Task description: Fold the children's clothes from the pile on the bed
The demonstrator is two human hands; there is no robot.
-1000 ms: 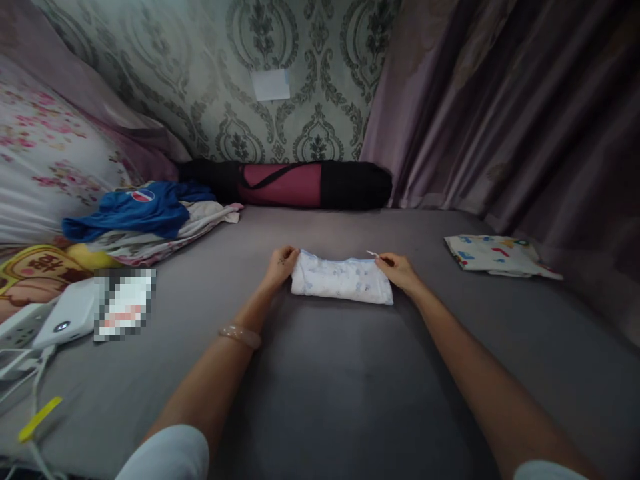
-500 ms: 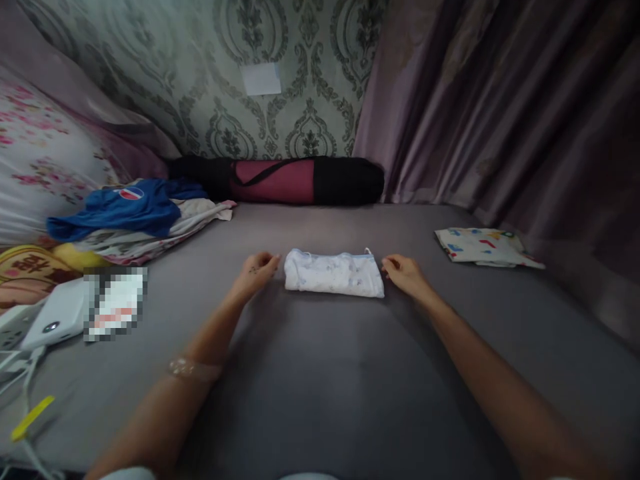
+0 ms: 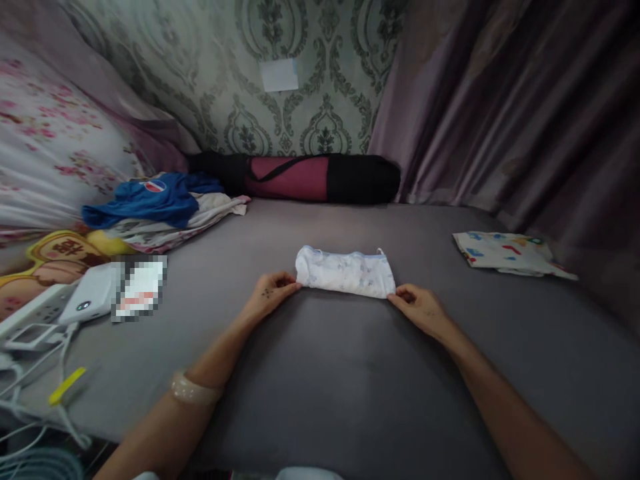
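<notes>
A small white cloth bundle (image 3: 345, 272) with a faint blue print lies folded into a strip on the grey bed sheet (image 3: 320, 360); its kind is not plain, though thin loops show along the far edge. At its near left corner, my left hand (image 3: 273, 291) pinches the fabric between thumb and fingers. My right hand (image 3: 417, 305) grips the near right corner in the same way. The bundle rests flat on the sheet between both hands. A pale bangle (image 3: 195, 390) circles my left forearm.
A folded printed cloth (image 3: 507, 253) lies to the right. Leftward are a blue garment (image 3: 155, 200) on other clothes, a white power bank (image 3: 93, 293), a power strip (image 3: 37, 313) and cables. A black and maroon long bag (image 3: 290, 179) lies against the wall.
Both hands have come from beside the bundle's ends down to its near corners and closed on them. The view has shifted a little to the left.
</notes>
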